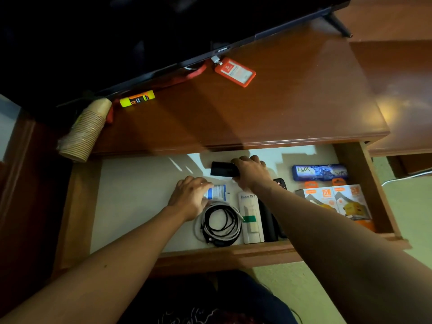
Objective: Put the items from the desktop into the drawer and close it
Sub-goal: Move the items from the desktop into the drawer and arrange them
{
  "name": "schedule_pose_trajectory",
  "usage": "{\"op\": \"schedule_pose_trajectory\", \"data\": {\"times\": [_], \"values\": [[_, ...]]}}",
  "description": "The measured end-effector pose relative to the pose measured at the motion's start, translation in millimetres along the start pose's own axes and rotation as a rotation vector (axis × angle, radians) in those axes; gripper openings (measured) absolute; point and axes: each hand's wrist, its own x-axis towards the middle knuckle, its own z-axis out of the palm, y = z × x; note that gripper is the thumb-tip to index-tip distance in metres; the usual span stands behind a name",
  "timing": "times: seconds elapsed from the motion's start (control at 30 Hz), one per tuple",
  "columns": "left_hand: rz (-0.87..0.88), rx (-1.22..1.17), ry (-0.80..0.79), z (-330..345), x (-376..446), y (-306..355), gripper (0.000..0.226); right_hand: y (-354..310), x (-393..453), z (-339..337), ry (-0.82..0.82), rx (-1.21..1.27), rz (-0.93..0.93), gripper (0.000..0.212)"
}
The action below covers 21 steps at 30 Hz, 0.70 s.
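Hands are both down inside the open drawer (350,160), setting things on its pale floor. The right hand (251,173) has its fingers curled over the end of a black wallet-like thing (223,169) near the back, likely to lay it flat where there is bare room. The left hand (190,195) pinches a small blue-and-white packet (216,192) between thumb and fingers, just above the coiled cables (219,224), so it seems to be tucking the packet in beside them.

Already lying in the drawer are a white remote (251,218) with a dark one (268,223) beside it, a blue soap packet (320,172) and two orange charger boxes (336,202) against the right wall, packed side by side to save space.

On the desktop (292,101) three things are left: an orange badge holder (235,71) with its red strap running under the television (117,31), a yellow glue stick (137,98) and a sleeve of paper cups (85,130) lying over the left edge. By my reckoning the job is about half done, and the drawer cannot be shut until those go in.
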Motion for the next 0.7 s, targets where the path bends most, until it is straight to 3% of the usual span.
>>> {"op": "schedule_pose_trajectory", "data": {"times": [0.17, 0.43, 0.7], "values": [[0.044, -0.029, 0.045, 0, -11, -8, 0.047, -6, 5, 8, -0.018, -0.011, -0.071, 0.045], [-0.122, -0.059, 0.087, -4, -25, -16, 0.053, -2, 6, 2, -0.1, 0.046, -0.117, 0.053], [-0.017, -0.118, 0.125, -1, -25, -22, 0.044, -15, 5, 10, -0.024, 0.093, -0.222, 0.048]]}}
